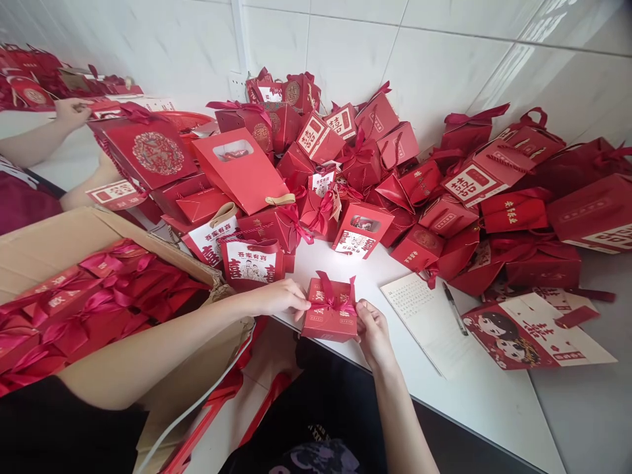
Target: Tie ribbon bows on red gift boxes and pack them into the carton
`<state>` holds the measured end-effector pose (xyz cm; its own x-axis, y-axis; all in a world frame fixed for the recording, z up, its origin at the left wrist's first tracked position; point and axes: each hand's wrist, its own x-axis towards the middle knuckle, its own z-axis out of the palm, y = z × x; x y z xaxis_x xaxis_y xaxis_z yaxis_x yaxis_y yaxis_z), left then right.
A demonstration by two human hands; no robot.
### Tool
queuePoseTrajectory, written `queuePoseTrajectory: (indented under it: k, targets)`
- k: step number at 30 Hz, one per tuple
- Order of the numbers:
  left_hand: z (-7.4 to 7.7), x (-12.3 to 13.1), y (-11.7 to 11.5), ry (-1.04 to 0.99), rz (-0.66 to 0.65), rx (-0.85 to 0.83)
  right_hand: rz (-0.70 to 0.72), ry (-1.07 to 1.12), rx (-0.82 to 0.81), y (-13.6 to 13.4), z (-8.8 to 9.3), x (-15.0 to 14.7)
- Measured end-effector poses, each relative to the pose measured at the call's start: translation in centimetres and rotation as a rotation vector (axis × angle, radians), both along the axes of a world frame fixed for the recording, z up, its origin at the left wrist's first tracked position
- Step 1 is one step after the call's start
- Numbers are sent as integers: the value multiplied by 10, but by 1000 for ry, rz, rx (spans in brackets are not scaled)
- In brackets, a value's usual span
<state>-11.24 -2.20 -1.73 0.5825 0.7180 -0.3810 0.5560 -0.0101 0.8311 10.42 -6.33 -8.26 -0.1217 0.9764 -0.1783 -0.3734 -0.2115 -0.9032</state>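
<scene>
A small red gift box (330, 329) with gold lettering sits at the table's front edge, tied with a crimson ribbon bow (332, 303). My left hand (284, 299) pinches the ribbon on the box's left side, thumb against fingers. On the opposite side my right hand (372, 329) has its fingers closed on the ribbon near the box's right edge. The bow's loops stick up over the lid. Just behind lie a red box with an oval window (363, 224) and a white-fronted gift bag (253, 260).
A cardboard box (74, 230) full of ribboned red boxes stands at the left. Piled gift boxes (311, 141) line the wall. A notebook (419, 316), pen (455, 308) and flat printed card bag (538, 329) lie right. Another person's hand (73, 112) holds something red at far left.
</scene>
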Motion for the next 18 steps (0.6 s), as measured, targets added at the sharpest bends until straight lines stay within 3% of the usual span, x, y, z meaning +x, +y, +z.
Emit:
queuePoseTrajectory:
  k: [7,11,14,18]
  targets:
    - [13,0,-7,55,26,203,68,-256,72,7,9,22]
    - [12,10,-16,75,209,621,120,-322,94,25,20,25]
    - [6,22,-19,75,98,909,134,-278,133,38,23,18]
    - [-4,30,-20,77,-4,978,99,-275,171,51,24,11]
